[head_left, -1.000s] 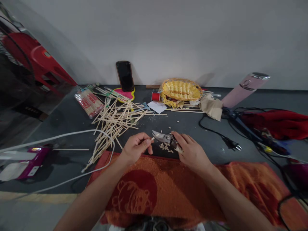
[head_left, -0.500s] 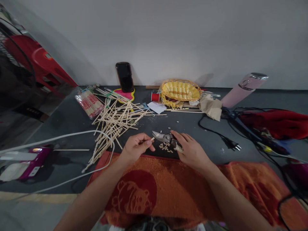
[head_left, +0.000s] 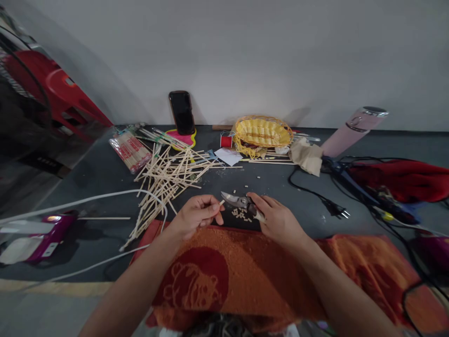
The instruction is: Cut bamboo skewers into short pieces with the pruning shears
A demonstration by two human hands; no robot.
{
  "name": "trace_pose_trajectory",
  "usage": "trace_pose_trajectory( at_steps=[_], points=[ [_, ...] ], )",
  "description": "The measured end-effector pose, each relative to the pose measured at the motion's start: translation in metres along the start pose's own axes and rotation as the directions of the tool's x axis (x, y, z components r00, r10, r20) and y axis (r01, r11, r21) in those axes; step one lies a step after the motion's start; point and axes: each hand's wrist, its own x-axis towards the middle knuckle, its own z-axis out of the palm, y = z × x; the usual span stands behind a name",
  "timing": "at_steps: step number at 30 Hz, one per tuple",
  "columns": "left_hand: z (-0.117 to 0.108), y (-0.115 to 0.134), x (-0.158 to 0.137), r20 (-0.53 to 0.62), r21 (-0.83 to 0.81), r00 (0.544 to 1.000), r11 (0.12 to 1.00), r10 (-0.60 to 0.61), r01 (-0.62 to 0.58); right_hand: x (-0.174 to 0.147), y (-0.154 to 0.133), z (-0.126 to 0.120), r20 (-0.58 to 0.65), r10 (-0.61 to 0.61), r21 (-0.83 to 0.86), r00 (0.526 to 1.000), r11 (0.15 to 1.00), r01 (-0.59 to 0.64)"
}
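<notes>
In my right hand is a pair of pruning shears, its handles in my grip and its blades parted, pointing left. My left hand pinches a short wooden stick, whose tip shows just left of the blades. Small cut wooden pieces lie on the dark table below the shears, with a few more scattered behind them. A loose heap of thin wooden sticks spreads out beyond my left hand.
Behind stand a yellow basket, a red thread spool, a phone and a pink flask. A black plug lies to the right. An orange towel covers the near edge. A white cable crosses at left.
Both hands have shifted very slightly, and the shears remain in my right hand. The stick in my left hand has tilted a little; its tip stays near the blades.
</notes>
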Motion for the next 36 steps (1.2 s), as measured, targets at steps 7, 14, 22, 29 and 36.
trace_pose_trajectory(
  at_steps=[7, 14, 22, 29, 36],
  points=[
    [0.010, -0.012, 0.004, -0.256, 0.472, 0.916, 0.867, 0.309, -0.160, 0.002, 0.004, 0.002, -0.017, 0.037, 0.005, 0.999, 0.999, -0.037],
    [0.003, -0.010, 0.003, -0.139, 0.222, 0.980, 0.969, 0.139, -0.106, 0.004, 0.006, -0.001, 0.017, -0.009, 0.049, 1.000, 0.999, 0.008],
    [-0.001, -0.003, 0.000, -0.034, 0.011, 0.999, 1.000, 0.000, 0.000, 0.001, 0.002, -0.001, 0.003, -0.017, 0.039, 1.000, 0.999, 0.016],
    [0.004, -0.006, 0.004, -0.136, 0.143, 0.986, 0.987, 0.096, -0.076, 0.000, 0.003, 0.001, 0.007, 0.041, -0.032, 0.999, 0.999, -0.041],
    [0.006, -0.012, 0.004, -0.243, 0.434, 0.929, 0.888, 0.279, -0.154, 0.003, 0.006, 0.002, -0.006, 0.018, 0.004, 1.000, 1.000, -0.018]
  ],
)
